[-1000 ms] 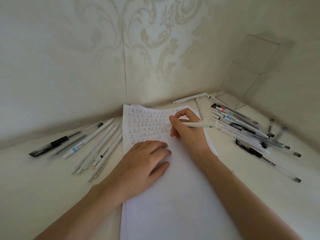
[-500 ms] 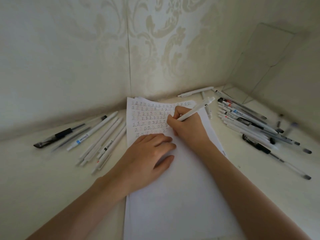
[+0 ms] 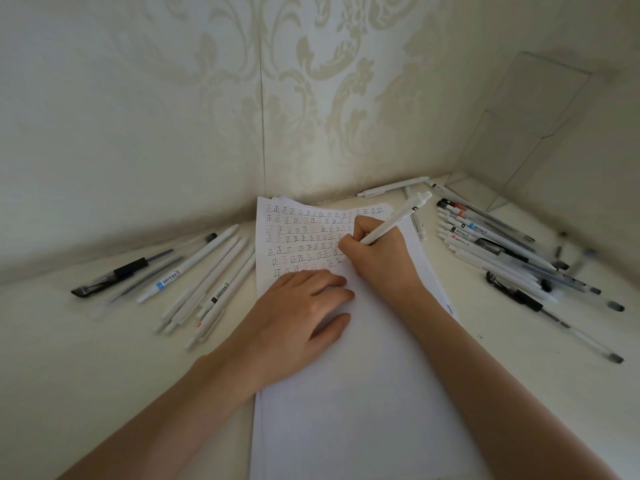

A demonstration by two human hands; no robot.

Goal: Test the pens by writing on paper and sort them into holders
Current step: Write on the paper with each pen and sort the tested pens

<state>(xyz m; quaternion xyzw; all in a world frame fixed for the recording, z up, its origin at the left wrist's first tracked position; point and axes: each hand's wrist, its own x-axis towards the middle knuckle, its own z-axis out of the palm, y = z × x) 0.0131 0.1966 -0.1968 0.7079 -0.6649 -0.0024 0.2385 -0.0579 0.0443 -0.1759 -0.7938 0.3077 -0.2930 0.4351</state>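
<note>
A stack of white paper (image 3: 363,393) lies in front of me, its top part filled with rows of small handwritten marks. My right hand (image 3: 379,258) grips a white pen (image 3: 398,218) in a writing hold, tip down on the paper at the end of a row, its clicker end pointing up and right. My left hand (image 3: 298,317) rests flat on the sheet, fingers spread. Several white and black pens (image 3: 201,271) lie in a group left of the paper. A bigger heap of pens (image 3: 498,251) lies to the right.
A clear acrylic stand (image 3: 519,140) leans in the right corner against the patterned wall. One white pen (image 3: 391,187) lies along the wall behind the paper. The cream tabletop (image 3: 86,358) meets walls at the back and right.
My right hand has swung the pen from lying level to steeply tilted, tip on the paper. The camera has shifted a little. My left hand stays on the sheet.
</note>
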